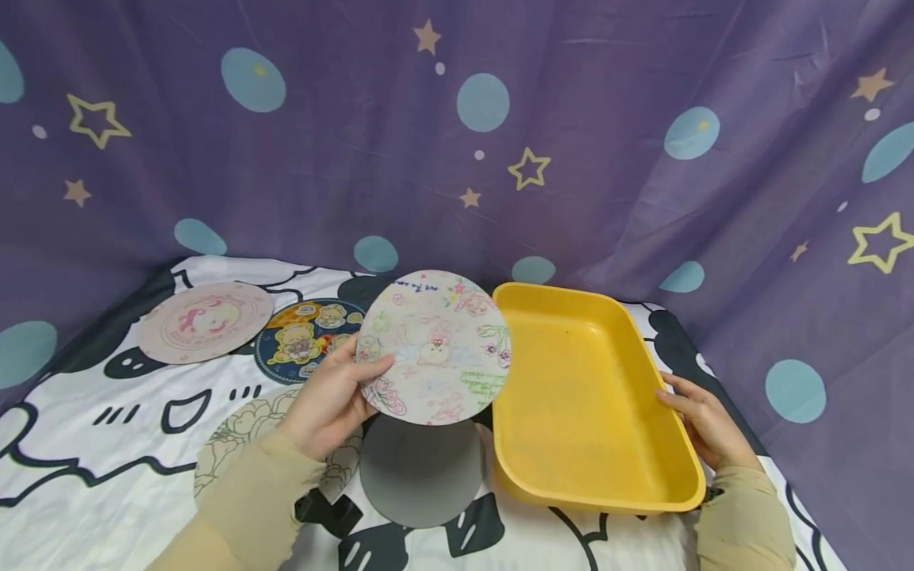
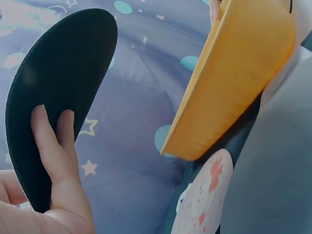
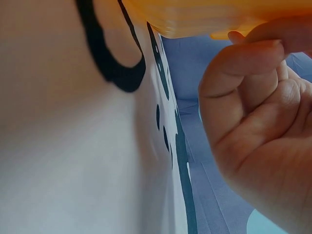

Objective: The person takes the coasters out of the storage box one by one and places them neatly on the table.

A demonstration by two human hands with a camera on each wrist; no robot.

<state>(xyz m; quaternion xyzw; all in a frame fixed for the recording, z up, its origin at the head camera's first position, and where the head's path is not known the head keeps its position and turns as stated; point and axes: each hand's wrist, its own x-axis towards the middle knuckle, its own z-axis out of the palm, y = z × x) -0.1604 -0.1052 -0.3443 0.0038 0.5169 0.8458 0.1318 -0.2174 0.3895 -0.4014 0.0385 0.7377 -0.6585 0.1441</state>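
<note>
My left hand [image 1: 332,400] pinches a round mouse pad [image 1: 443,349] by its left edge, thumb on top. The pad has pale pastel drawings on its face and is raised above the bed-like cloth. In the left wrist view its dark textured underside [image 2: 63,63] shows, with two fingers against it. On the right, my right hand [image 1: 703,416] grips the right rim of a yellow plastic tray [image 1: 585,396]. In the right wrist view the curled fingers [image 3: 229,83] lie at the tray's edge. The tray holds nothing that I can see.
To the left lie a pink round pad [image 1: 207,321], a navy one with bears [image 1: 289,345] and a line-drawn floral one [image 1: 239,420], partly behind my left arm. A plain grey round pad [image 1: 421,480] lies below the held one. A purple curtain [image 1: 343,143] hangs behind.
</note>
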